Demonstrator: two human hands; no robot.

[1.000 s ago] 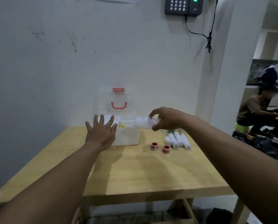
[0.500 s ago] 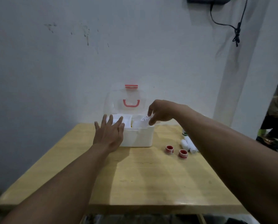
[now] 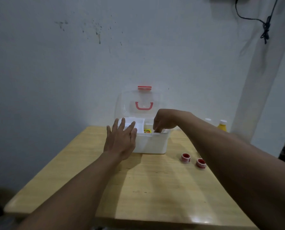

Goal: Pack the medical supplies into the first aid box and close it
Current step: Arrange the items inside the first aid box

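The white first aid box (image 3: pixel 152 143) stands at the table's far side, its clear lid (image 3: pixel 138 100) with a red handle and latch raised against the wall. My left hand (image 3: pixel 121 140) rests flat, fingers spread, against the box's left front corner. My right hand (image 3: pixel 163 121) reaches down into the right compartment; its fingertips are hidden inside, so any item in them cannot be seen. A yellow-orange packet (image 3: pixel 147 131) lies in the box. Two small red-and-white tape rolls (image 3: pixel 185 158) (image 3: pixel 201 163) sit on the table to the right of the box.
The wooden table (image 3: pixel 155 188) stands against a white wall. A yellow bottle with a white cap (image 3: pixel 222 126) and another white cap (image 3: pixel 208 120) show behind my right forearm. A black cable (image 3: pixel 265 29) hangs on the wall at upper right.
My right hand carried a white packet from beside the box to over it and has dipped into the right compartment. The view shifted left and down. My left hand stayed on the box.
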